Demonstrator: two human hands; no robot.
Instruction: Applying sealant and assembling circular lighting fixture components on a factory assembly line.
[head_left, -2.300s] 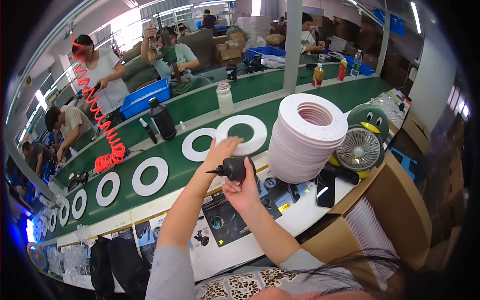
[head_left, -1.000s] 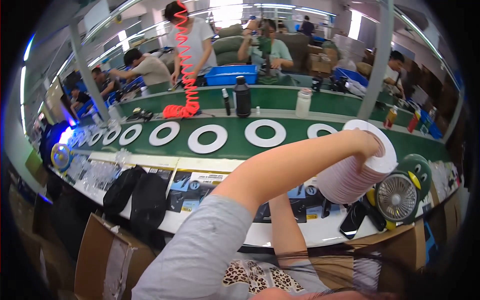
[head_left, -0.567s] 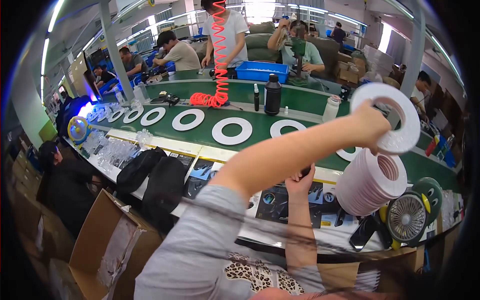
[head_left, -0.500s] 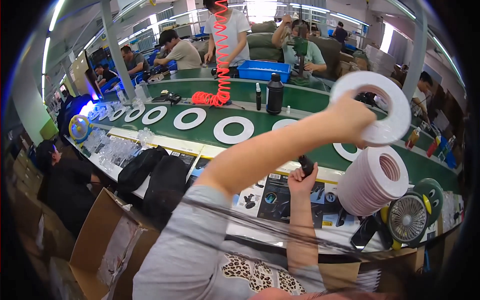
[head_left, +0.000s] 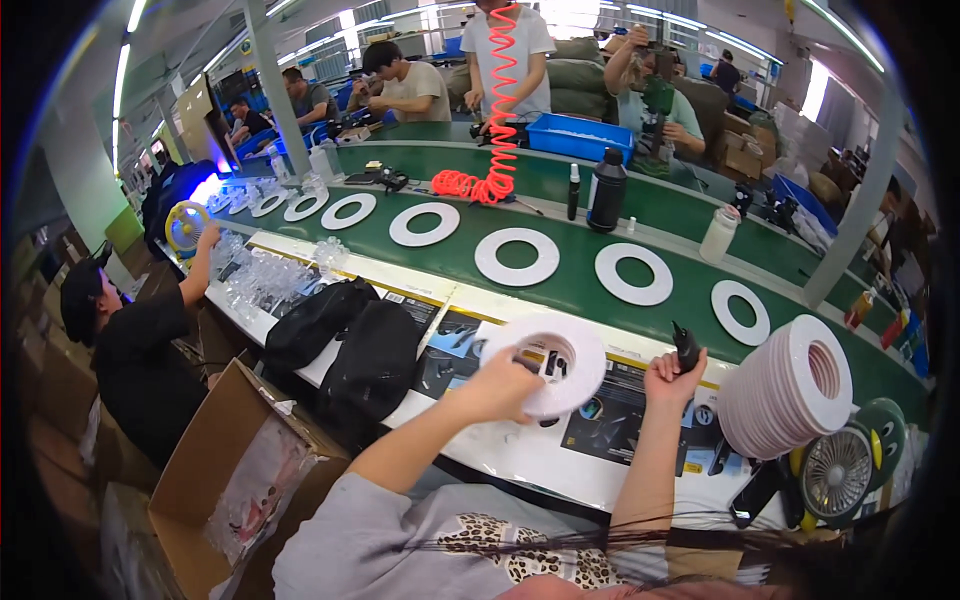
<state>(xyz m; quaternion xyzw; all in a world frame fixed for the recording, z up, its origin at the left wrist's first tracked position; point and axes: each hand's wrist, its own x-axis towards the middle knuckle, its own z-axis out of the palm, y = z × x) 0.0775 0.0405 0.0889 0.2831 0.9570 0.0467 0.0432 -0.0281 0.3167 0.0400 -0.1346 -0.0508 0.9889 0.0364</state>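
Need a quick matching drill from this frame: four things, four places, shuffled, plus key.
Things:
1. white foam ring
2. small black tool
3. stack of white rings
4. tall black bottle

Places:
A. upright on the green belt's far side
B. in the left hand
C. leaning at the bench's right end, beside a small fan
D. in the right hand

Pairs: 1-B, 2-D, 3-C, 4-A

1. I've got an open brown cardboard box (head_left: 215,470) lower left w/ clear plastic bags inside.
2. More brown cartons (head_left: 745,155) stacked far right, behind the line.
3. Blue plastic bin (head_left: 580,135) on far bench.
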